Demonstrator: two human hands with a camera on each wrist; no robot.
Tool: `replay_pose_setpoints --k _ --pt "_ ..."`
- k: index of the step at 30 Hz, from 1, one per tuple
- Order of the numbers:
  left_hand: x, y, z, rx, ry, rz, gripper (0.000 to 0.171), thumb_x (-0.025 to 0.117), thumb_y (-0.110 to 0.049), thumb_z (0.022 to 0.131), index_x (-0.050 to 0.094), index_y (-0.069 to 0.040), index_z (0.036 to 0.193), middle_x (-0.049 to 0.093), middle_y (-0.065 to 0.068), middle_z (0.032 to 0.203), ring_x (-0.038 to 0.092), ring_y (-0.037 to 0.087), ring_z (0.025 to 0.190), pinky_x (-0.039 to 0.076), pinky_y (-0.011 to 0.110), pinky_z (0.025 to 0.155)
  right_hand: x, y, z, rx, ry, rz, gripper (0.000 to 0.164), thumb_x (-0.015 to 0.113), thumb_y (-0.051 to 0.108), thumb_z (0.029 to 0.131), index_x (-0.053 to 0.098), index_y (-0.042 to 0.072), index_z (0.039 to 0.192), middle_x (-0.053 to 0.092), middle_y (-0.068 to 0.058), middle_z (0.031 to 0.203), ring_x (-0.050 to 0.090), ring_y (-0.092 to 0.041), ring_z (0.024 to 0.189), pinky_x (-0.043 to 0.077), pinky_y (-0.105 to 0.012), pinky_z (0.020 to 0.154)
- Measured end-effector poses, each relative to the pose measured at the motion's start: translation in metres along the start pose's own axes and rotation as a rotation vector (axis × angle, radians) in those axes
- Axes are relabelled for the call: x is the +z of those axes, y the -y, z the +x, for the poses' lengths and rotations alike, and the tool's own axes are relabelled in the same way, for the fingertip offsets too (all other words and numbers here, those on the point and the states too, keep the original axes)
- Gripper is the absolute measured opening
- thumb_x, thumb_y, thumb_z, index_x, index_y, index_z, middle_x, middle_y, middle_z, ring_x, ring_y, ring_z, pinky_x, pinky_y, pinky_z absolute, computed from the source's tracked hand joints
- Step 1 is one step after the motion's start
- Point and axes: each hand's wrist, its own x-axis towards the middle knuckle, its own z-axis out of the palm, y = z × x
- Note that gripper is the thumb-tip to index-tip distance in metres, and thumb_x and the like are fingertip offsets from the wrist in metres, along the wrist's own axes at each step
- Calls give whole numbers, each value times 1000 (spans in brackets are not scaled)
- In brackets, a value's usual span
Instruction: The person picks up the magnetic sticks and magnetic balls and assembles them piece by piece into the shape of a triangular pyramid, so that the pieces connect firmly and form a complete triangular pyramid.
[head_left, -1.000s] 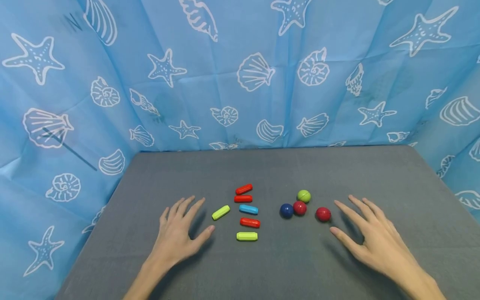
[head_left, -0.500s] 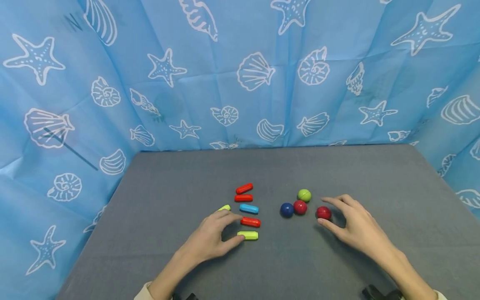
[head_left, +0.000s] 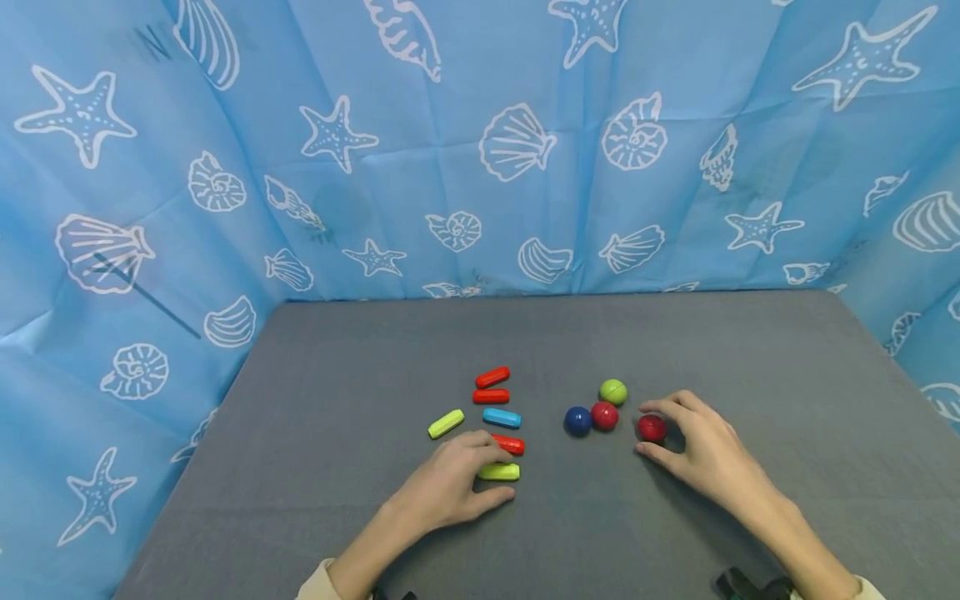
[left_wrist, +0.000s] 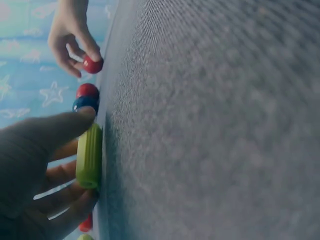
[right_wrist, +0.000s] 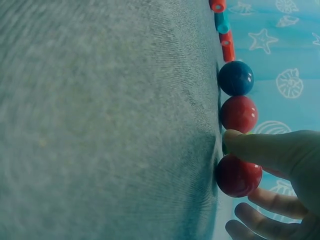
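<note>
My left hand (head_left: 444, 482) hovers around the nearest lime-green stick (head_left: 500, 472), thumb on its near side and bent fingers beyond. In the left wrist view, that ribbed stick (left_wrist: 89, 157) lies between thumb and fingers, with no firm grip visible. A red stick (head_left: 511, 444) is partly hidden behind the fingers. On the right, my right hand (head_left: 708, 454) reaches around the rightmost small red ball (head_left: 651, 428), thumb near and index finger beyond. From the right wrist, the same red ball (right_wrist: 239, 176) sits on the cloth below the thumb; contact is hard to tell.
Further sticks lie beyond the left hand: a lime-green one (head_left: 446, 423), a blue one (head_left: 502, 417) and two red ones (head_left: 492, 377). A blue ball (head_left: 578, 421), another red ball (head_left: 604, 415) and a green ball (head_left: 613, 392) cluster mid-table. Patterned blue cloth (head_left: 420, 208) bounds the back.
My left hand has moved right and inward, from beside the far lime-green stick to around the near one. The right hand has moved left to the red ball, its fingers drawing closer together.
</note>
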Motion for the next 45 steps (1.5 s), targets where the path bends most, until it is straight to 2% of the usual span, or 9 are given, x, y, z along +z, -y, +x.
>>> replay_pose_setpoints --k 8,14,16,23,28,33,37,45 --pt "1 -3 2 -12 8 80 21 79 -24 91 77 -14 110 71 -7 103 62 5 92 53 20 84 1 -1 2 37 7 -3 44 91 13 73 74 2 112 66 -14 102 65 -27 88 58 -52 75" --pt "-1 -4 2 -6 8 68 19 78 -24 92 77 -15 108 72 -7 102 61 5 90 52 21 83 3 -3 4 55 8 3 38 92 9 72 75 1 106 68 -14 98 62 -20 81 53 -33 65" --pt "-1 -4 1 -2 1 66 19 78 -24 92 77 -15 108 73 -7 103 61 5 91 52 21 83 3 -4 4 55 11 1 37 91 9 73 76 0 105 69 -14 97 61 -19 80 50 -30 63" --pt "-1 -4 -1 10 -26 64 19 78 -24 91 77 -15 108 74 -7 103 63 6 92 53 21 84 4 -5 5 64 48 -2 43 91 8 73 74 -6 110 71 -16 97 64 -19 78 55 -37 63" --pt "-1 -4 -2 22 -45 51 18 79 -22 91 77 -14 107 73 -6 102 63 5 91 52 21 84 6 -3 3 67 25 8 42 91 9 73 75 -4 110 68 -15 99 59 -17 77 51 -27 61" --pt "-1 -4 -2 31 -64 33 16 79 -21 90 77 -14 105 73 -6 99 62 6 89 52 19 81 5 2 -2 82 -6 122 39 88 6 75 74 -4 110 73 -18 100 69 -16 75 60 -28 65" --pt "-1 -5 -3 31 -71 27 15 79 -20 90 77 -14 103 72 -6 98 62 6 87 51 18 80 2 7 -3 113 2 207 36 84 6 78 73 -5 110 75 -23 103 74 -18 75 62 -31 66" --pt "-2 -8 -3 33 -86 19 13 80 -18 89 77 -14 100 71 -6 95 59 3 84 50 17 77 1 18 -8 118 49 328 35 84 4 79 74 0 112 77 -17 105 71 -3 72 59 -19 68"
